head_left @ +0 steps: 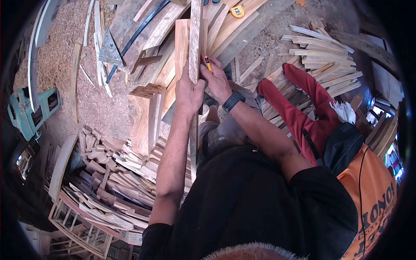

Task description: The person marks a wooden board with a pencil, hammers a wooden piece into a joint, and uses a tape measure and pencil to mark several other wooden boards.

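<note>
My left hand (189, 92) grips a long narrow wooden strip (194, 43) that runs away from me, laid against a wider light plank (182, 41). My right hand (215, 78), with a black watch on its wrist, holds a yellow pencil (208, 64) with its tip against the strip's right edge, just above the left hand's fingers. The strip's near end passes down behind the left forearm.
Sawdust covers the ground. Piles of wood offcuts lie at lower left (117, 173) and upper right (320, 56). A teal machine (32, 115) stands at left. A red cloth (303, 108), a black-and-orange bag (368, 190), a yellow tape measure (237, 11) and a metal square (109, 50) are nearby.
</note>
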{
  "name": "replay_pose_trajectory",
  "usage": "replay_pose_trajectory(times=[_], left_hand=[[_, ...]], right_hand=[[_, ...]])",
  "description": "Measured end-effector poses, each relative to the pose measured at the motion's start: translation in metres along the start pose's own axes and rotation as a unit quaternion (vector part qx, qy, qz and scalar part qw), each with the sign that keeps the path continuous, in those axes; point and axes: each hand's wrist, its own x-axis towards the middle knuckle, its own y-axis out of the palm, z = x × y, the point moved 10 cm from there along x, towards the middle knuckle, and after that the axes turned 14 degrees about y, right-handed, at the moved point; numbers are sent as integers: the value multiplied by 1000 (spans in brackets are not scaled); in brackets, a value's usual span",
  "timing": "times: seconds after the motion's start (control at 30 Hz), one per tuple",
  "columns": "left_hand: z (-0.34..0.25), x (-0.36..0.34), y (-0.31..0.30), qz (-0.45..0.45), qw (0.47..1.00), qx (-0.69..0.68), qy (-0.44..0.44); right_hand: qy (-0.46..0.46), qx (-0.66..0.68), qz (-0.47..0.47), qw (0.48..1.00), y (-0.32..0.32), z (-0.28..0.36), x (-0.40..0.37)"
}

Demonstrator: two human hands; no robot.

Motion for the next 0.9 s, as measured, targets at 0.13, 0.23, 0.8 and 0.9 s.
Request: replay_pose_trajectory(times=[0.13,0.23,0.8,0.9], left_hand=[[-4,1,-2,-3,1000,8,9],[-5,2,-2,-1,1000,9,11],[-3,3,-1,-17,1000,2,26],[-4,2,-1,-24,999,6,24]], right_hand=[[-4,7,3,1000,0,3,-1],[-10,-1,2,1000,1,0,1],[-23,2,2,1000,2,1,1],[-17,5,12,1000,2,-1,2]])
